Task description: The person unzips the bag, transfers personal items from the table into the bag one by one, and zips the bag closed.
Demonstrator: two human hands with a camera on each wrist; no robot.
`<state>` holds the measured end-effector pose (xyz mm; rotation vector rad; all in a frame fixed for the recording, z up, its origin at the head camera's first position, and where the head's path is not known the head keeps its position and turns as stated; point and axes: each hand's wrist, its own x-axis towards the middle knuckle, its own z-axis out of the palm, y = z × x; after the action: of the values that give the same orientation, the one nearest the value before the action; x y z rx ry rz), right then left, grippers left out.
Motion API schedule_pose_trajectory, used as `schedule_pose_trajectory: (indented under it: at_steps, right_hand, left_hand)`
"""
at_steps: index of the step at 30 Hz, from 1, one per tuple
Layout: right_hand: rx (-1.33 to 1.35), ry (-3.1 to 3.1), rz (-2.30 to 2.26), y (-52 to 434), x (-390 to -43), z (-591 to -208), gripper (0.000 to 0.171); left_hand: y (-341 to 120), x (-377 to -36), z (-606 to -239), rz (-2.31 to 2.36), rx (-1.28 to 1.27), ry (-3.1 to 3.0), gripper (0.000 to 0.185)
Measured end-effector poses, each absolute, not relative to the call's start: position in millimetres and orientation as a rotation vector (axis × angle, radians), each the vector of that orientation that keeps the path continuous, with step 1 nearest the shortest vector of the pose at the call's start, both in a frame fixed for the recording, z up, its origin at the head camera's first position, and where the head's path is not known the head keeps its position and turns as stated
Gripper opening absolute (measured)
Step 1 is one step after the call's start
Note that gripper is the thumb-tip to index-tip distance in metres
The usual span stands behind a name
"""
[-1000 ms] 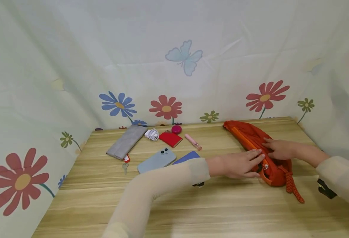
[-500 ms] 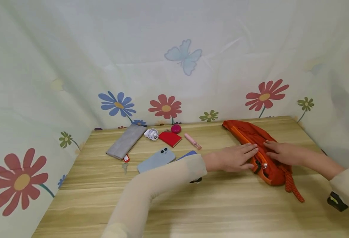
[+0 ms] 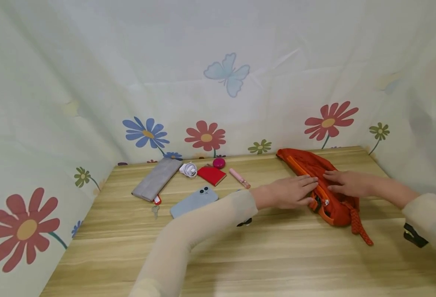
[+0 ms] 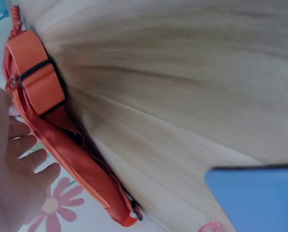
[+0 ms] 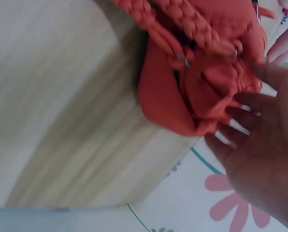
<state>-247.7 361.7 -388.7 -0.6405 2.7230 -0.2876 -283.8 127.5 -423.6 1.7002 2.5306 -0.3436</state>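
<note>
The left hand (image 3: 290, 192) lies flat, fingers straight, on the near side of the orange bag (image 3: 319, 181), fingertips touching its zipper edge. The right hand (image 3: 345, 182) rests opposite it on the bag's top, fingers also extended and gripping nothing; the two sets of fingertips lie just beside each other. The bag sits on the table (image 3: 240, 255) under both hands, its braided cord (image 3: 358, 228) trailing toward the person from the right hand.

The left wrist view shows what the head view hides: the bag's orange strap with a black band (image 4: 37, 79) and a blue flat item (image 4: 257, 198) behind the forearm. The right wrist view shows the cord's braids (image 5: 182, 19) and a small metal ring at the bag's end. Only the head view shows, well to the left of the left hand, a light-blue phone (image 3: 194, 201), a red card holder (image 3: 212, 175), a pink tube (image 3: 239, 178) and a grey wallet (image 3: 157, 179).

Compared with a second ago, both hands have slid farther up the bag, away from the person.
</note>
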Motion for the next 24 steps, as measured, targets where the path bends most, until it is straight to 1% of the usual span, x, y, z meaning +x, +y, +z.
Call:
schedule_pose_trajectory:
  at_steps: [2, 8, 12, 17, 24]
  right_hand:
    - [-0.697, 2.685, -0.308, 363, -250, -384, 0.068]
    - [-0.766, 2.468, -0.376, 372, -260, -375, 0.09]
    - [-0.782, 2.411, -0.316, 374, -268, -375, 0.096]
    - [-0.821, 2.378, -0.243, 367, -275, -370, 0.092]
    - [-0.883, 2.376, -0.158, 361, -275, -359, 0.078]
  left_hand:
    - [128, -279, -419, -0.301, 1.726, 2.551, 0.061]
    - [134, -262, -412, -0.124, 1.84, 2.606, 0.047]
    - [137, -256, -414, -0.049, 1.862, 2.605, 0.043]
    - [139, -255, -418, -0.028, 1.908, 2.62, 0.037]
    - [142, -255, -420, -0.056, 2.009, 2.603, 0.031]
